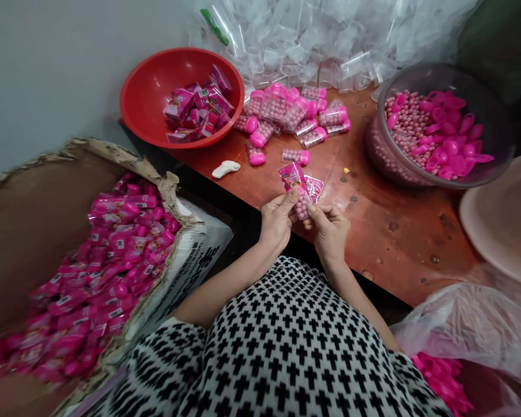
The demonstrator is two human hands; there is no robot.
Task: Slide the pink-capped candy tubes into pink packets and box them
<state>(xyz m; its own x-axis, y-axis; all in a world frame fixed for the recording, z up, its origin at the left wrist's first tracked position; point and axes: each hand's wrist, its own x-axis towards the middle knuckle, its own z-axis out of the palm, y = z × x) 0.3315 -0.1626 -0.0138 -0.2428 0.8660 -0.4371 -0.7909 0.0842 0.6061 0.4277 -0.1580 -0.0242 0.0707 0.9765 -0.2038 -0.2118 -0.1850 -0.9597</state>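
- Two hands meet over the near edge of the desk [399, 243]: the left hand [276, 223] and right hand [330, 230] pinch between closed fingers a small candy tube [303, 205] and a pink printed sleeve [292, 175], the tube seemingly only part-wrapped.
- Left of the lap, a torn cardboard box [47, 202] lies heaped with finished pink packs [108, 255], by appearances the bulk of the work done.
- Mid-desk, a cluster of filled, pink-capped tubes [286, 113] lies unwrapped, apparently still to do.
- Beyond, a red bowl [151, 87] holds more sleeves; a clear tub [438, 168] holds loose candy and caps.
- Farthest, empty clear tubes [330, 40] are piled.
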